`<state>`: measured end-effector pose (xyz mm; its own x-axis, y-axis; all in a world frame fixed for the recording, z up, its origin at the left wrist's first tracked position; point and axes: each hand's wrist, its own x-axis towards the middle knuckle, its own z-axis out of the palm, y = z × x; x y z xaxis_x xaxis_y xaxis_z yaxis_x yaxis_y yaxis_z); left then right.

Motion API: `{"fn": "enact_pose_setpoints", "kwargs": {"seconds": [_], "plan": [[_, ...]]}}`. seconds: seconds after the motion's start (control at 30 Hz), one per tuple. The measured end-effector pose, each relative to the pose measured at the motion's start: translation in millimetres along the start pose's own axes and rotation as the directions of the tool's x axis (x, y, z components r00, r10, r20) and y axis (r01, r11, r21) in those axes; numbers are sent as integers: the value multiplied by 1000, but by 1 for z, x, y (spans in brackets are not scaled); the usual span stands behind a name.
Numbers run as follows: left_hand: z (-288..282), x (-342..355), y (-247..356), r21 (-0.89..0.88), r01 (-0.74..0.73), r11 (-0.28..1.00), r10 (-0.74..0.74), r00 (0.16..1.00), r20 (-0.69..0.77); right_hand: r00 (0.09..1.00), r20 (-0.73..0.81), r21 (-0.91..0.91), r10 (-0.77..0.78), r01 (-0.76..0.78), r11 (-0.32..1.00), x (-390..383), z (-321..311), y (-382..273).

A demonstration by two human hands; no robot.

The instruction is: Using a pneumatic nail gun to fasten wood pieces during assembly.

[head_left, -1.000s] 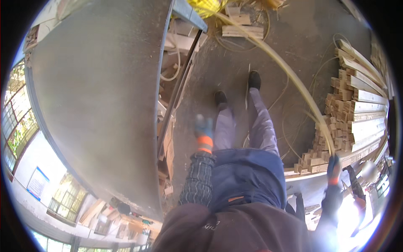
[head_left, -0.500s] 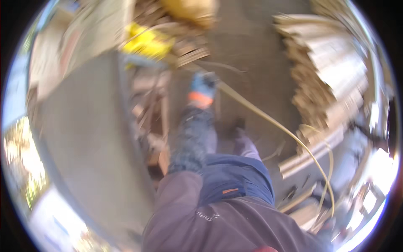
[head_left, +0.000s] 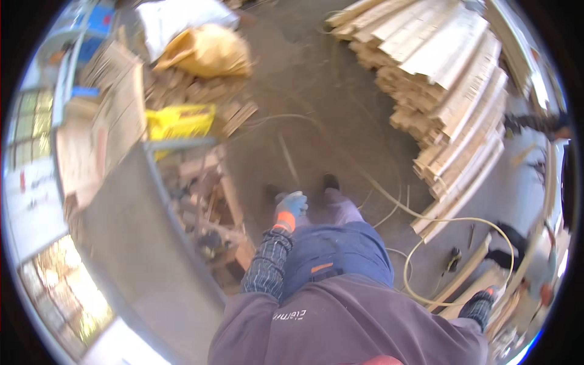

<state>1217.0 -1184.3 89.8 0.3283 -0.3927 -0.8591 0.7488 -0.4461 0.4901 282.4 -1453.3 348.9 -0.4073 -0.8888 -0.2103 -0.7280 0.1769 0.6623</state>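
Observation:
My left hand (head_left: 293,207), in a blue glove with an orange cuff, hangs in front of my thigh. Its fingers look loosely curled, and nothing shows in them. Off to the right, my right hand (head_left: 489,293) is small and blurred beside the lumber. A pale yellow hose (head_left: 447,219) crosses the floor and loops close by this hand; whether the fingers hold it is unclear. To my left stands a grey panel-like surface (head_left: 140,225), with a bin of wood offcuts (head_left: 210,201) along its edge.
A big stack of boards (head_left: 447,67) lies at the far right. Far left are a yellow bag (head_left: 182,121), a tan sack (head_left: 210,52) and a white sack (head_left: 182,21) over scrap wood. Another person's sleeved arm (head_left: 538,123) reaches in at the right edge.
My view has turned, and the board stack sits farther left and up. My left hand has come back from reaching forward to near my thigh. My right hand now shows at the right.

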Motion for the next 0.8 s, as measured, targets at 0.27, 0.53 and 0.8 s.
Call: {"fn": "enact_pose_setpoints", "kwargs": {"seconds": [0.27,0.53,0.8], "plan": [[-118,-75,-136,123,-241,963,270,883,-384,700,-136,-426,-701,597,680,109,-7,-251],[-161,-207,-199,-18,-412,911,300,691,-657,-35,70,-242,-997,969,-51,-9,-63,-465],[-185,-329,-448,-172,-452,875,128,559,-819,160,263,807,-951,504,308,-204,-161,-624]]}}
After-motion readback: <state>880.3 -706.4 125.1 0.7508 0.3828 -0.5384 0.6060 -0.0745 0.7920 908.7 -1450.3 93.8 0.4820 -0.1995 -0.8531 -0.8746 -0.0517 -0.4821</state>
